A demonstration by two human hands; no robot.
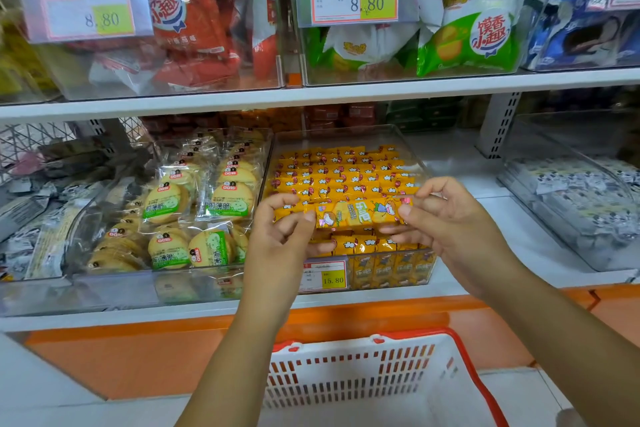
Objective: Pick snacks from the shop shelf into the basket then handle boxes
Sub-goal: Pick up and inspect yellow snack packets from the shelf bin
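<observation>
Both hands hold one long yellow snack pack (356, 213) level above the clear bin (346, 135) it belongs to, on the lower shelf (502, 274). The left hand (280, 232) pinches the pack's left end, thumb on the front and fingers curled behind. The right hand (446, 215) pinches the right end between thumb and curled fingers. The pack lies crosswise, its printed face towards the camera, just above the rows of matching yellow packs (343, 173) that fill the bin. A price tag (325, 276) reading 15.80 sits on the bin's front wall.

In the bin to the left lie round biscuits in clear wrappers (197, 204) with green labels. On the upper shelf, clear bins hold red bags (194, 28) and green-and-white bags (464, 42), each bin bearing a tag marked 8.80.

Below the hands, in front of the shelf's orange base, stands a white basket (363, 378) with a red rim; its inside is only partly in view.
</observation>
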